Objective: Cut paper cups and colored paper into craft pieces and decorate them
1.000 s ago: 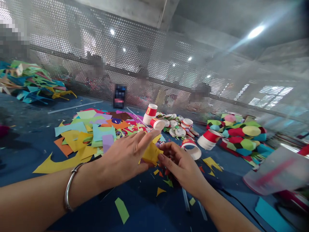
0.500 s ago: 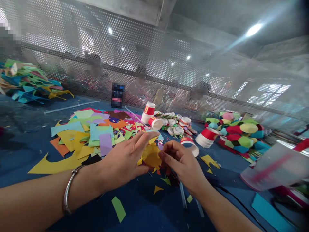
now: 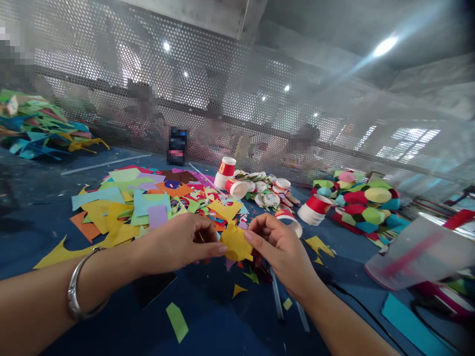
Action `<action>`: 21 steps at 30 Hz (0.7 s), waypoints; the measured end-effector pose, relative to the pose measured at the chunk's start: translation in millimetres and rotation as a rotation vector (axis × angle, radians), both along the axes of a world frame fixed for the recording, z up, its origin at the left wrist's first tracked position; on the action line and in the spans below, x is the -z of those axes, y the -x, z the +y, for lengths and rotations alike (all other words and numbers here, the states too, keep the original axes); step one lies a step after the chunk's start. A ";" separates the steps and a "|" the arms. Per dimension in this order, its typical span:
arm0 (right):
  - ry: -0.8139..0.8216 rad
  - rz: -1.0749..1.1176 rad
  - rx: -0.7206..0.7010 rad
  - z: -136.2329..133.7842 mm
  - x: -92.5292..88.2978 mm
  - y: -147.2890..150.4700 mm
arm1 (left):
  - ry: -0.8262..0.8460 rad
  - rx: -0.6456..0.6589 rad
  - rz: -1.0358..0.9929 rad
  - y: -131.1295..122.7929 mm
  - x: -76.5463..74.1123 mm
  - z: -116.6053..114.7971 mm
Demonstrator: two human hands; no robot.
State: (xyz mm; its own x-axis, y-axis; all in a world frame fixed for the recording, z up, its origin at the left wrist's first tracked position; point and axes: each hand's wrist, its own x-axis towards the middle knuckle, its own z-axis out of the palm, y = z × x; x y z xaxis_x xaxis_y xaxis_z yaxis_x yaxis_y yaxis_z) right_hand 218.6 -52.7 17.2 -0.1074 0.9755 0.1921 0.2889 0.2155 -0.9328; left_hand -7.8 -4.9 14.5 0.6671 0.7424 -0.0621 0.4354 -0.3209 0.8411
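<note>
A yellow paper cutout point(image 3: 236, 243), roundish with small tabs at its edge, is held up between both hands above the blue table. My left hand point(image 3: 185, 242), with a silver bracelet point(image 3: 76, 287) at the wrist, pinches its left edge between thumb and fingers. On the other side my right hand point(image 3: 280, 252) grips the right edge with thumb and index finger; its other fingers curl behind. Just beyond the cutout lies a larger yellow paper scrap point(image 3: 224, 210). Dark red material under my right hand is partly hidden and hard to make out.
Coloured paper scraps point(image 3: 107, 217) spread at left centre. Red-and-white paper cups point(image 3: 315, 209) and a pile of round pieces point(image 3: 269, 190) lie behind. Clear glue sticks point(image 3: 276, 294) and a black cable point(image 3: 356, 304) are near my right arm. A translucent cup point(image 3: 415, 252) stands at right.
My left hand has gone from spread fingers over the cutout to a pinch on its left edge, uncovering more of it. My right hand keeps its hold. The view has shifted slightly.
</note>
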 end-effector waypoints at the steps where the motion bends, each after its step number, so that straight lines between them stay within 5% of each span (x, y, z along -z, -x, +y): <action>1: -0.002 0.001 -0.003 0.5 0.5 -0.2 | 0.022 0.012 -0.014 -0.3 -0.2 -0.1; 21: 0.029 0.015 -0.046 0.8 1.1 0.0 | 0.094 0.002 -0.138 -3.6 5.8 3.8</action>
